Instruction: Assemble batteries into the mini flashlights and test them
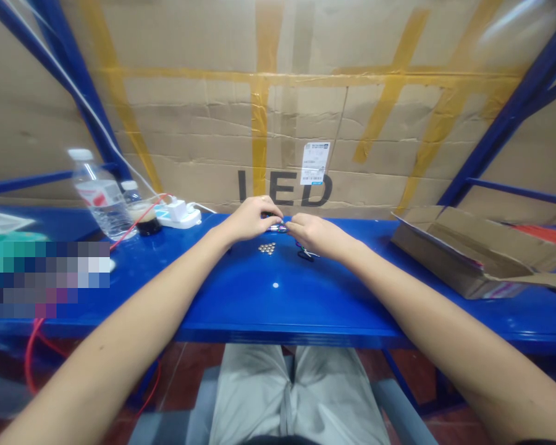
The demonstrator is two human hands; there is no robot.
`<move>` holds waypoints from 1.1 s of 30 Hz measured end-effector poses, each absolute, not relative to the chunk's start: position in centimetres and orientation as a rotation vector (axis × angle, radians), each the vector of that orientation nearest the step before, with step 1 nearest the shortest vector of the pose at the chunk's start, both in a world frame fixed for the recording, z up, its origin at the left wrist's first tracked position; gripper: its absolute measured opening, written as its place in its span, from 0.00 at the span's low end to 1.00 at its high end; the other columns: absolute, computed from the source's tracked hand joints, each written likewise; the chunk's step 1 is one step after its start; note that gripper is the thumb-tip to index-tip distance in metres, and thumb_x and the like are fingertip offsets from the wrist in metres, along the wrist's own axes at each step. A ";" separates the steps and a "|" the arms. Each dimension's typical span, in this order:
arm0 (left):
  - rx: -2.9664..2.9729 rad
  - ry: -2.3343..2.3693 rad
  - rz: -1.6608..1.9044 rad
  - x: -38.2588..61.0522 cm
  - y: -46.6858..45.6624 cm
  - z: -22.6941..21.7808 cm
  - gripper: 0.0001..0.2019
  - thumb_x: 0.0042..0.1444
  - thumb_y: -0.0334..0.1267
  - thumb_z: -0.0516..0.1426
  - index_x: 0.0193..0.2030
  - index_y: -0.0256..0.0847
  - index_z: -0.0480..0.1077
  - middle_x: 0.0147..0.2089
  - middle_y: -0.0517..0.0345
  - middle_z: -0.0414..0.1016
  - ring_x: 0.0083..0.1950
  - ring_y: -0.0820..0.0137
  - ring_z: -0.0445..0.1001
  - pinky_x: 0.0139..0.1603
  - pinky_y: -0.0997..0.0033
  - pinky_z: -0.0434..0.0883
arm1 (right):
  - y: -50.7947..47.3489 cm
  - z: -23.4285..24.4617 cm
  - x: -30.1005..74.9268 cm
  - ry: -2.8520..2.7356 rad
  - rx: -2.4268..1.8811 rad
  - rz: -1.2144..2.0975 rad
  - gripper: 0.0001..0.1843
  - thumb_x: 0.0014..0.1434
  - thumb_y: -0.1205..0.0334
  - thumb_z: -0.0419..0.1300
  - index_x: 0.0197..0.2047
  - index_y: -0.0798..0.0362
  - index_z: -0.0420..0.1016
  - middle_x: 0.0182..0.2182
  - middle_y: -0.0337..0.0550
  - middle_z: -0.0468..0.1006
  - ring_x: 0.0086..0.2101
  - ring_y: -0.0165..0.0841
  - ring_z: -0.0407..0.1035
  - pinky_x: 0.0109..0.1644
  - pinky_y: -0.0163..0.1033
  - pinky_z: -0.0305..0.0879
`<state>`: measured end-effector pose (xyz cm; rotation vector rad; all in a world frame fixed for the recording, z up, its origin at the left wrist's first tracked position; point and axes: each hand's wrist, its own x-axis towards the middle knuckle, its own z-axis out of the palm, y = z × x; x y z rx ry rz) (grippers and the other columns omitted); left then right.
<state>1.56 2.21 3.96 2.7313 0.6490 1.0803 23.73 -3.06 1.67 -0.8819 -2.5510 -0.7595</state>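
Note:
Both arms reach forward over the blue table. My left hand (254, 217) is curled, thumb towards the right, at a small cluster of shiny metallic and coloured pieces (277, 228). My right hand (315, 233) meets it from the other side with its fingers pinched together. What either hand grips is too small and hidden to make out. Just below the hands lies a small group of round silvery discs (267, 248). Beside my right hand, partly under it, is a black loop with a thin silvery piece (307, 254). A small white round spot (275, 285) shows nearer the front edge.
An open cardboard box (458, 253) stands at the right. To the left are a water bottle (102, 201), a cup of dark liquid (146, 219) and a white power strip (180, 216) with cables. A large taped cardboard sheet (204, 130) rises behind the blue table (241, 309).

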 end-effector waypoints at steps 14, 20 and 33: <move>2.376 0.862 1.147 1.9 2.9 3.5 0.05 0.57 0.35 0.62 0.40 0.40 0.77 0.40 0.53 0.79 0.41 0.65 0.75 0.48 0.61 0.71 | -2.0 1.6 24.4 -2.367 -1.024 -0.345 0.11 0.68 0.67 0.54 0.46 0.57 0.77 0.37 0.51 0.80 0.37 0.38 0.72 0.43 0.42 0.67; 1.848 0.763 1.157 3.1 3.0 2.4 0.06 0.57 0.26 0.59 0.41 0.36 0.71 0.38 0.52 0.79 0.36 0.69 0.79 0.42 0.63 0.74 | -1.8 1.4 24.7 -2.161 -1.104 -0.176 0.20 0.62 0.55 0.63 0.54 0.56 0.76 0.43 0.53 0.80 0.44 0.44 0.74 0.50 0.50 0.70; 1.821 0.652 1.327 4.4 2.2 1.4 0.17 0.49 0.50 0.68 0.36 0.38 0.76 0.39 0.52 0.80 0.44 0.63 0.76 0.48 0.63 0.71 | -2.6 1.0 22.5 -2.012 -0.973 -0.199 0.07 0.65 0.67 0.57 0.44 0.54 0.76 0.40 0.50 0.82 0.41 0.40 0.75 0.46 0.45 0.70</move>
